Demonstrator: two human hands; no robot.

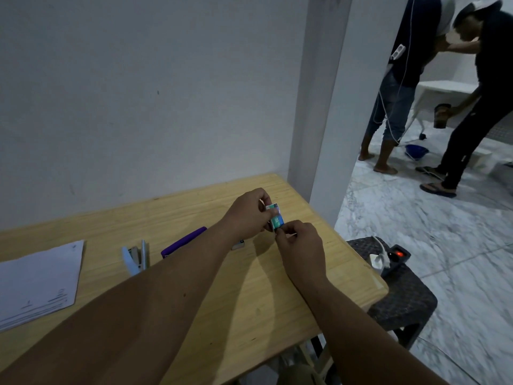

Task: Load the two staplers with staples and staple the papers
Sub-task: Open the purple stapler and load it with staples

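Both forearms reach in from the near edge, crossing the wooden tabletop [249, 295] toward its far right part. Starting at the left, the papers [39, 279] lie in a loose stack at the tabletop's left edge, flat and untouched by either hand; no staple can be made out in them at this size, so the stapling looks not yet done. Just right of them sits the pale blue stapler [135, 259], lying swung open with its metal channel showing; whether staples are in it cannot be told. Next to the right, partly hidden behind the left forearm, lies the purple stapler [185, 241], which appears closed. A small dark and light object [238, 245] rests below the left wrist, too small to identify.

Further right, raised just above the tabletop, the left hand [251, 215] pinches the white and coloured end of a small staple box [276, 216] between thumb and fingers, while the right hand [301, 247] grips the teal part of the same box from below with its fingertips closed on it. The two hands seem to be pulling the box open or drawing its sleeve off.

By my reading, the task is at an early stage: staples are being got out, and loading both staplers and fastening the papers remain ahead.
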